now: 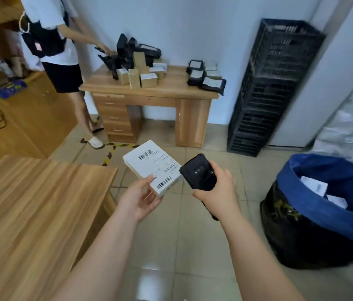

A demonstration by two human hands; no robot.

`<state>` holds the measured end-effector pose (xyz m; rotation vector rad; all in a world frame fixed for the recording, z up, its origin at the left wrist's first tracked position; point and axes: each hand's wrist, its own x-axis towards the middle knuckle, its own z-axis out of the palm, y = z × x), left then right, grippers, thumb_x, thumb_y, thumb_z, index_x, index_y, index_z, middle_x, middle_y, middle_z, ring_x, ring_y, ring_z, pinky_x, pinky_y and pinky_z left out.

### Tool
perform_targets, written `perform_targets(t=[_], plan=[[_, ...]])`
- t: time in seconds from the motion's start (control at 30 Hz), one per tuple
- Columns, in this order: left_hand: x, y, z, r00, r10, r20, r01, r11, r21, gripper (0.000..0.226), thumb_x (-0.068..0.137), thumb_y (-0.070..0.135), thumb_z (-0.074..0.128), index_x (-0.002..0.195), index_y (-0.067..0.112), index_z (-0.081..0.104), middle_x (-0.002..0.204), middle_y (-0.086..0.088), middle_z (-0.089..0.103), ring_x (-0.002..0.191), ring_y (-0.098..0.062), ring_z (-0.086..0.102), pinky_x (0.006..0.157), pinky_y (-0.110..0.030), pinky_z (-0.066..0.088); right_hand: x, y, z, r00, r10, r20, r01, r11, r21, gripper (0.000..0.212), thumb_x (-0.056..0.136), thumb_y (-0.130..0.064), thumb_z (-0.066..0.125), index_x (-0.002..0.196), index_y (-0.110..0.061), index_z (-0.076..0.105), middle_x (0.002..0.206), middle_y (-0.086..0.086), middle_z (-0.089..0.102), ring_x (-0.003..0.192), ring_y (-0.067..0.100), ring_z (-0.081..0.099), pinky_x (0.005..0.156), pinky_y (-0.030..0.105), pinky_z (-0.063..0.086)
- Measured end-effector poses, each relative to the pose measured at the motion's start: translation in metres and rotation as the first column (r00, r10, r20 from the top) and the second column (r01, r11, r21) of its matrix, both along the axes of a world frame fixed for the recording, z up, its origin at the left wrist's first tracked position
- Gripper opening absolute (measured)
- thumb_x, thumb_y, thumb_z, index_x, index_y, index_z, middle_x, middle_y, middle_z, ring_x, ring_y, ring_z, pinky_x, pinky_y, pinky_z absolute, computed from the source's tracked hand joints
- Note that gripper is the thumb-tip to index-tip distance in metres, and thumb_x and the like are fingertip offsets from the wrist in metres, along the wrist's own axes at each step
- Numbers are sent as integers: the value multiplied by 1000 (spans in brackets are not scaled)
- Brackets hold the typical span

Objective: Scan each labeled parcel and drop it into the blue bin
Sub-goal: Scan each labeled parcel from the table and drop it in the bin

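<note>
My left hand (139,199) holds a flat white parcel (149,164) by its near corner, label and barcodes facing up. My right hand (219,187) grips a black handheld scanner (199,171), its head right beside the parcel's right edge. The blue bin (314,205), a dark sack with a blue lining folded over its rim, stands on the floor at the right with white labeled parcels inside. More parcels, brown boxes (143,74) and black bags (206,77), lie on the wooden desk (162,91) at the far wall.
Another person (58,51) stands at the desk's left end, a hand on the black bags there. A wooden table (30,209) fills the near left. A tall stack of black crates (268,83) stands right of the desk. Tiled floor lies between.
</note>
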<state>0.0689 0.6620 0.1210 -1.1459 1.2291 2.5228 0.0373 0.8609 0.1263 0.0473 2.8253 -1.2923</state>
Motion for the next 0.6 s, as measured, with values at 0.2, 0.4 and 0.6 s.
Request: perform_targets(t=[0.2,0.4,0.6], plan=[[-84,69,-8,983,-181,43,179,983,35,33,87,17,73,118,18,61,92,-3,74,85,-17,65,72,-31,51,-39,77,-5,979,-202,35,200,979,37,87,64,-32,80,142,-40,42,121,-6,48,118,22,47,100,46,43],[-199,149,-24,900,-430,65,428,902,53,33,86,17,73,116,20,61,85,1,72,79,-13,63,67,-29,49,-104,155,-7,916,-401,23,398,915,71,78,65,-31,79,135,-40,46,113,-8,43,118,23,44,98,44,42],[-334,243,-21,793,-608,42,605,794,56,32,86,18,74,115,21,61,86,2,71,79,-13,65,67,-30,50,-195,229,-1,822,-570,9,565,817,115,76,69,-33,78,136,-39,42,126,-5,48,123,22,43,102,48,40]])
